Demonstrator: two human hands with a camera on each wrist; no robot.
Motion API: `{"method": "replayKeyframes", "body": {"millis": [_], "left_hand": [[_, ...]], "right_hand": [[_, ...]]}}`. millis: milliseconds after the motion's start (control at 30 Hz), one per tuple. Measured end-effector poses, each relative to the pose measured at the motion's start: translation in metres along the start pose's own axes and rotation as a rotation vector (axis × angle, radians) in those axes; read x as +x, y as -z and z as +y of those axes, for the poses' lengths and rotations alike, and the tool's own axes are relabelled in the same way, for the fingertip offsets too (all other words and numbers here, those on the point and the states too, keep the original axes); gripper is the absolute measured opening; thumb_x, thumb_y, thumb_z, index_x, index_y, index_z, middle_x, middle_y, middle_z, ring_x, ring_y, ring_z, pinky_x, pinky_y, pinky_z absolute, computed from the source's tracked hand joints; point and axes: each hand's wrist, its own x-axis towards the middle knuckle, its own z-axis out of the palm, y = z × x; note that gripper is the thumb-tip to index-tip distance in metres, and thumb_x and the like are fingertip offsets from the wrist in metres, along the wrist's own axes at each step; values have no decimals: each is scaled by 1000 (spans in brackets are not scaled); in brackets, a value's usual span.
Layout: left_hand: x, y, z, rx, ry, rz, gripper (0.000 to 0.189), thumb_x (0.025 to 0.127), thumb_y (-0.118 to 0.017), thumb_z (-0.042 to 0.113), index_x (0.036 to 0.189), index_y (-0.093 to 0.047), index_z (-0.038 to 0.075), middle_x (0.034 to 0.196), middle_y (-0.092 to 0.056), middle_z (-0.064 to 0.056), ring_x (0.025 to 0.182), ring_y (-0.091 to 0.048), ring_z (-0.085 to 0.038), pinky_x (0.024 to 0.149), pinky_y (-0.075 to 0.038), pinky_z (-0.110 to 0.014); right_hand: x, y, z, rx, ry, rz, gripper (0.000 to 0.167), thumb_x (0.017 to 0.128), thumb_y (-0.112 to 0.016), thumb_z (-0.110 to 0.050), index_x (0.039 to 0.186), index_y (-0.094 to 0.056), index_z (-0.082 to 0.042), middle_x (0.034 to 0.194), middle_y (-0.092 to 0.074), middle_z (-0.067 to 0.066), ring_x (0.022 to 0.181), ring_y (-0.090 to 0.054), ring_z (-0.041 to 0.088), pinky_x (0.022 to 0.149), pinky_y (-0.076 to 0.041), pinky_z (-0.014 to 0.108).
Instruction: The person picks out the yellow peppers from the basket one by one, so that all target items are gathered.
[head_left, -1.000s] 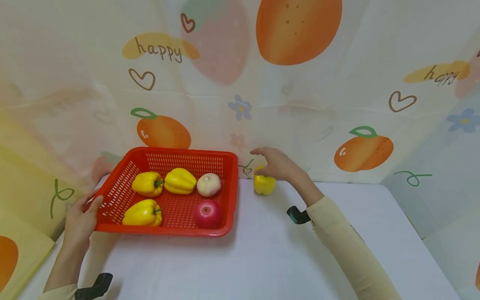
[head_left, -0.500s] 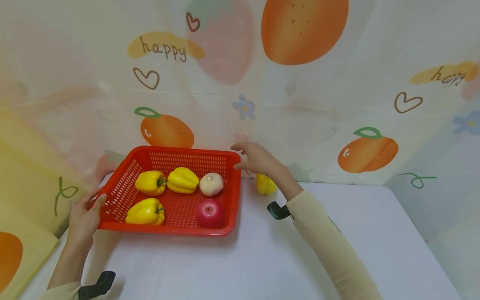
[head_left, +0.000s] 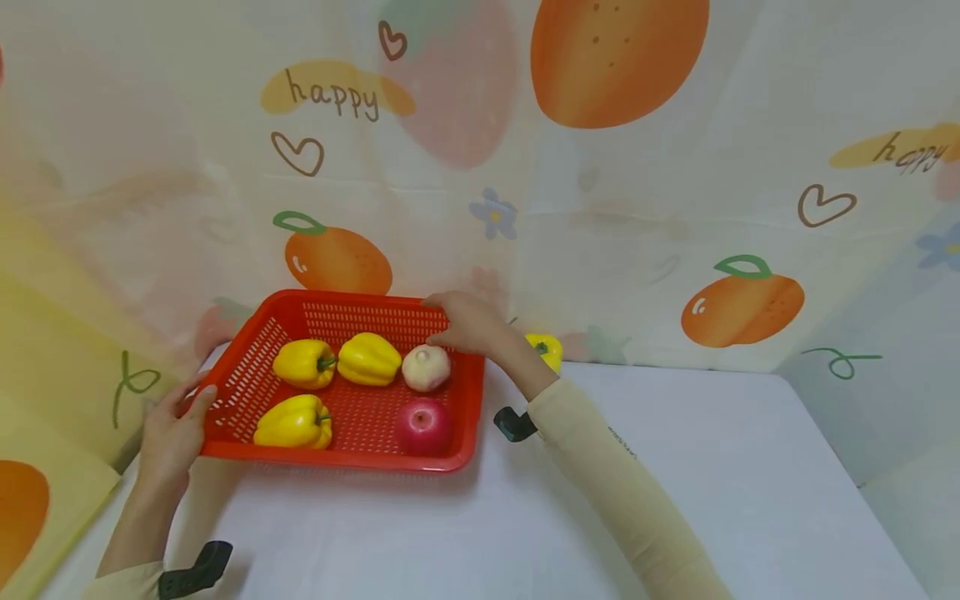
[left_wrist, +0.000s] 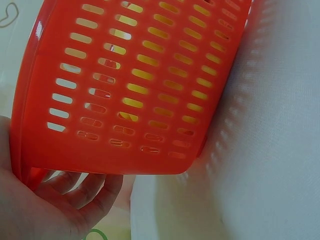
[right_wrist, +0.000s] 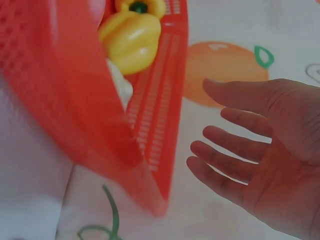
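Plainly, left fingers point(left_wrist: 105, 198) grip the red basket point(head_left: 337, 460).

Basket point(head_left: 352, 459) has room between front pepper point(head_left: 291, 422) and fruit point(head_left: 423, 427).

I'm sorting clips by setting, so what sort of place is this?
Probably a small staged tabletop set indoors: a white table stands before a fruit-print sheet lettered "happy", with a red basket of produce, including yellow peppers, in front of it.
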Motion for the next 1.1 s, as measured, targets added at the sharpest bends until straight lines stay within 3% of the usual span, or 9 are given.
{"method": "replayKeyframes", "body": {"millis": [100,167,300,433,633,767,867,967,1100], "left_hand": [[2,-4,0,10,-23,-2,60,103,-45,39,153,-32,8,130,-46,-26,73,-51,6,60,-50,-15],[3,-1,0,-17,-19,4,59,102,-47,37,152,-34,9,117,-54,-14,71,-52,6,59,-51,-16],[3,-1,1,-34,-13,15,58,102,-49,35,152,-35,8,108,-55,-2,71,-54,6,60,-50,-15],[2,-3,2,-15,-6,22,58,102,-47,36,152,-35,8,120,-51,-16,72,-52,7,61,-49,-14],[1,-3,3,11,-10,25,59,102,-45,38,152,-34,8,128,-46,-24,74,-51,7,62,-48,-14],[-1,2,0,19,29,23,60,102,-45,40,154,-32,11,133,-43,-25,74,-50,6,60,-49,-15],[-3,6,-2,3,52,30,59,102,-46,39,154,-33,13,121,-51,-13,72,-51,6,59,-50,-16],[-2,4,-1,-7,34,38,58,101,-48,38,152,-36,13,107,-53,3,71,-52,6,60,-50,-16],[0,-2,2,3,21,39,58,101,-49,38,152,-37,11,107,-53,3,72,-52,6,60,-49,-16]], "right_hand": [[5,-5,-7,6,3,-26,56,89,-73,-24,139,-54,-9,136,-58,5,124,-52,19,106,-40,31],[12,-11,-13,33,12,-40,57,89,-73,-23,140,-53,-8,137,-58,5,124,-52,19,105,-41,30],[25,-24,-21,100,19,-32,54,91,-72,-23,139,-53,-6,137,-58,7,125,-53,21,104,-41,29],[37,-38,-27,142,-7,-24,50,92,-70,-24,137,-56,-6,134,-59,7,123,-54,21,103,-42,30],[52,-57,-44,52,-68,-37,51,92,-70,-30,137,-57,-11,134,-60,1,121,-55,15,101,-44,27],[63,-73,-60,-3,-80,-72,58,91,-70,-36,142,-53,-15,138,-56,-2,128,-50,14,104,-40,26],[70,-86,-68,-38,-95,-105,68,90,-69,-43,148,-45,-18,148,-46,0,137,-41,16,107,-38,29],[74,-94,-69,-65,-130,-118,74,88,-70,-46,151,-39,-22,153,-38,2,138,-40,19,106,-40,32],[76,-97,-66,-113,-148,-130,69,87,-71,-44,148,-44,-27,146,-47,-2,131,-46,16,100,-44,33]]}}
